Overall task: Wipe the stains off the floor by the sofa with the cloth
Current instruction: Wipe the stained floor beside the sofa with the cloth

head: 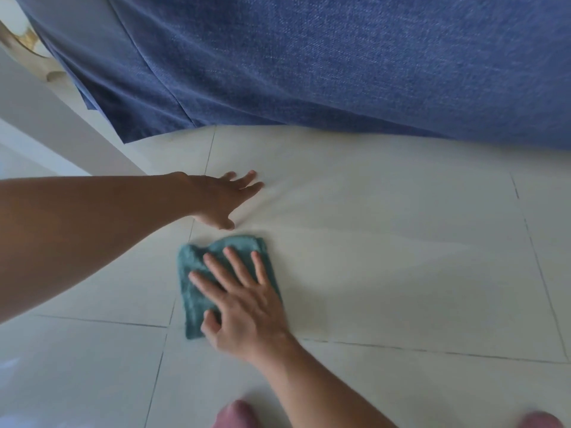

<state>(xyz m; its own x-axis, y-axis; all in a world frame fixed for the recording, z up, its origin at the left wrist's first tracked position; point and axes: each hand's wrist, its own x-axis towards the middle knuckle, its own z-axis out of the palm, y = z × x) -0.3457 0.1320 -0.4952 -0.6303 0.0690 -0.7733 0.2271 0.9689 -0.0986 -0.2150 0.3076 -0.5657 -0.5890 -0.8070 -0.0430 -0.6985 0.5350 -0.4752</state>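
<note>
A teal cloth lies flat on the pale tiled floor just in front of the blue sofa. My right hand presses down on the cloth with fingers spread, covering its right half. My left hand rests flat on the bare tile a little beyond the cloth, fingers apart, holding nothing. No distinct stain shows on the tiles around the cloth.
The sofa's fabric skirt hangs to the floor across the top of the view. A white wall or panel slants along the left. My knees in pink sit at the bottom edge. Dark grout lines cross the tiles.
</note>
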